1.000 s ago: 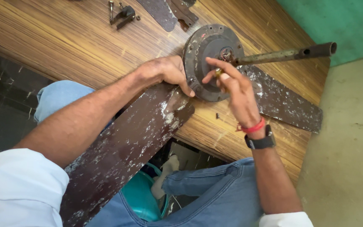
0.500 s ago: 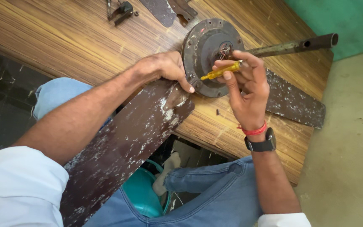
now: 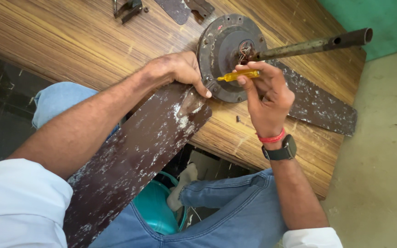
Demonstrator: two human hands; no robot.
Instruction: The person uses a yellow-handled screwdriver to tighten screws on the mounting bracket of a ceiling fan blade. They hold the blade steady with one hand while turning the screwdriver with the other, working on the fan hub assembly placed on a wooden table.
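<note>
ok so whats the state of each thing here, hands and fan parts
left hand: pressed on the fan blade's root by the hub
right hand: gripping a yellow screwdriver
fan motor hub: on the wooden table, wires exposed
near fan blade: overhanging the table edge
downrod: sticking out of the hub
loose screw: lying on the table

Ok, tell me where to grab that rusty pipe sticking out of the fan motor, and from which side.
Grip the pipe on its bare outer stretch near the open end, coming from the table's far-right corner. It juts out of the motor housing at a low angle, and that end is clear, while the right hand with its yellow screwdriver and the left hand crowd the hub.
</note>
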